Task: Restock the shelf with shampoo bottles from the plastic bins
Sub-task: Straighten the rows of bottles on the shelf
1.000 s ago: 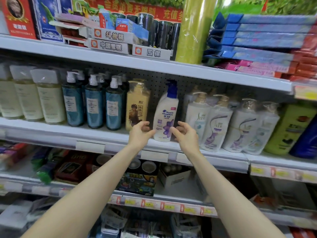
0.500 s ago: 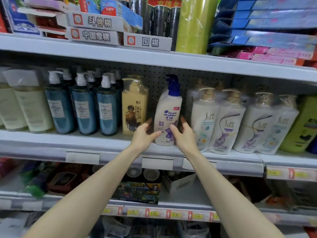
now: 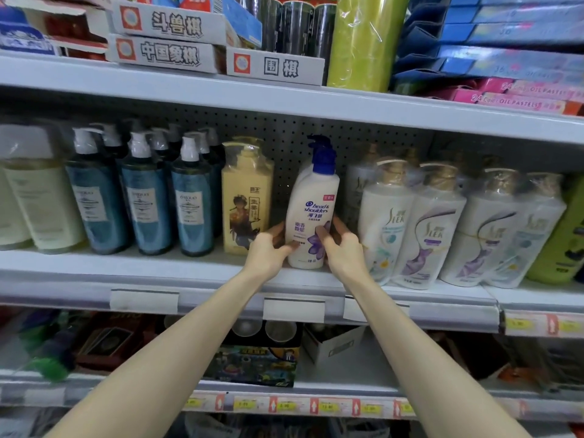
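A white Head & Shoulders shampoo bottle (image 3: 311,210) with a blue pump stands upright on the middle shelf (image 3: 196,276), with a second one right behind it. My left hand (image 3: 268,251) grips its lower left side, thumb on the front. My right hand (image 3: 341,248) grips the lower right side, thumb across the purple flower on the label. The plastic bins are out of view.
A yellow bottle (image 3: 245,197) stands just left of the gap, then several blue pump bottles (image 3: 192,200). White Slek bottles (image 3: 423,226) crowd the right side, one close to my right hand. Board-game boxes (image 3: 170,53) and a green roll (image 3: 363,39) sit above.
Both hands have reached forward from the shelf edge and closed around the base of the white bottle. The view has moved closer to the shelf.
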### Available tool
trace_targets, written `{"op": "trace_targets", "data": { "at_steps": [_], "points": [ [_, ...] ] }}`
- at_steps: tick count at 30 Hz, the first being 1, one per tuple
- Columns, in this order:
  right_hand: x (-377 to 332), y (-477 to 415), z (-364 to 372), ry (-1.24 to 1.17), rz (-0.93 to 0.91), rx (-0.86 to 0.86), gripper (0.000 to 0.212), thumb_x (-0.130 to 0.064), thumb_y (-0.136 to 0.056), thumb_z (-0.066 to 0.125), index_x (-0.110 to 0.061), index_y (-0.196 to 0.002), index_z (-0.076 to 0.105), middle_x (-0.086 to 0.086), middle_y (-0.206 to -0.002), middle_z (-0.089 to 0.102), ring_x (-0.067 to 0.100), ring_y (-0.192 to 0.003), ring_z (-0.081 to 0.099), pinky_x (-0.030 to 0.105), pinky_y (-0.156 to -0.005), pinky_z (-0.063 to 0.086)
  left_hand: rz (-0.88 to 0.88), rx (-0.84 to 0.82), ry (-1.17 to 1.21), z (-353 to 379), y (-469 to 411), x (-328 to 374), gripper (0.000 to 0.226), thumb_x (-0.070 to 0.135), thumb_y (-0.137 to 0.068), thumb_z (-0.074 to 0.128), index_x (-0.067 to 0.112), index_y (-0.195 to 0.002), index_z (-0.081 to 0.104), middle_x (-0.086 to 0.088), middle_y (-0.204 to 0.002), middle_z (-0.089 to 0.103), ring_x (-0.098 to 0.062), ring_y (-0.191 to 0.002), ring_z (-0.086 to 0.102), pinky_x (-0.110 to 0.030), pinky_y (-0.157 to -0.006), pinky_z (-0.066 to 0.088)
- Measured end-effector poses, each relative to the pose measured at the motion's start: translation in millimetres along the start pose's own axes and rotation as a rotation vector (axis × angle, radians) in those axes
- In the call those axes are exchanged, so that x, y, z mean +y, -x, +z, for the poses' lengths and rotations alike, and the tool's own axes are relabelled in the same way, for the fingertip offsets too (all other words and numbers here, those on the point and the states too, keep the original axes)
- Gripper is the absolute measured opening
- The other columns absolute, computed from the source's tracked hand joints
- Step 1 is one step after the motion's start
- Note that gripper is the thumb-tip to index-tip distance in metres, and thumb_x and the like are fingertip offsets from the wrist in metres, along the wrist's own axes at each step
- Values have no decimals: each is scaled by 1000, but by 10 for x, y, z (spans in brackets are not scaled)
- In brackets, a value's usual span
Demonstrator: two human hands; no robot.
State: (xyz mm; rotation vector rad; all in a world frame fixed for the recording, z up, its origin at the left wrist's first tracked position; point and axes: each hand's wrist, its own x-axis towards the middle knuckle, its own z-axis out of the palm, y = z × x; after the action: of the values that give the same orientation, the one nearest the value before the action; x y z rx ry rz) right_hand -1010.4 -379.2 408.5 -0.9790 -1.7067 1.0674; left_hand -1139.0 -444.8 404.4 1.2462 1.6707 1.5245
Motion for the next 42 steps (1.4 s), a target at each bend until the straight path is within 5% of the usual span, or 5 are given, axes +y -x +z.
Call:
{"op": "trace_targets", "data": {
  "at_steps": [14,24,28,35,42],
  "points": [
    [-2,-46,40,-85,21,-56,34,-20,-101,45,-18,-135,44,7,-91,66,10,-67,56,19,-65,46,-20,-89,3,43,-76,-9,52,7,-94,55,10,-143,38,-11,-136,55,-26,-126,51,-43,-106,43],
    [26,-96,72,-138,44,-64,40,-20,-102,44,-15,-141,40,8,-114,62,9,-84,57,12,-66,46,-27,-149,33,52,-144,11,56,8,-94,55,16,-144,32,-4,-132,53,-17,-117,51,-28,-93,44],
    [-6,-152,98,-321,142,-14,39,-27,-102,40,-14,-139,44,0,-91,66,22,-90,61,37,-89,50,-128,-97,286,96,-213,43,52,2,-93,47,15,-143,37,-8,-132,56,-25,-122,51,-41,-104,42],
    [-45,-240,163,-443,264,-20,50,-45,-103,25,-14,-93,63,8,-84,69,17,-74,64,29,-79,52,-191,-32,455,248,-273,241,46,40,-98,42,11,-133,46,-13,-125,60,-30,-111,57,-46,-102,42],
    [-43,-245,190,-448,223,-32,49,-47,-101,29,-13,-118,60,13,-108,68,17,-81,66,24,-68,51,-135,-4,343,308,-297,181,65,63,-91,37,19,-139,41,-8,-124,63,-25,-108,60,-44,-97,45]
  ]
}}
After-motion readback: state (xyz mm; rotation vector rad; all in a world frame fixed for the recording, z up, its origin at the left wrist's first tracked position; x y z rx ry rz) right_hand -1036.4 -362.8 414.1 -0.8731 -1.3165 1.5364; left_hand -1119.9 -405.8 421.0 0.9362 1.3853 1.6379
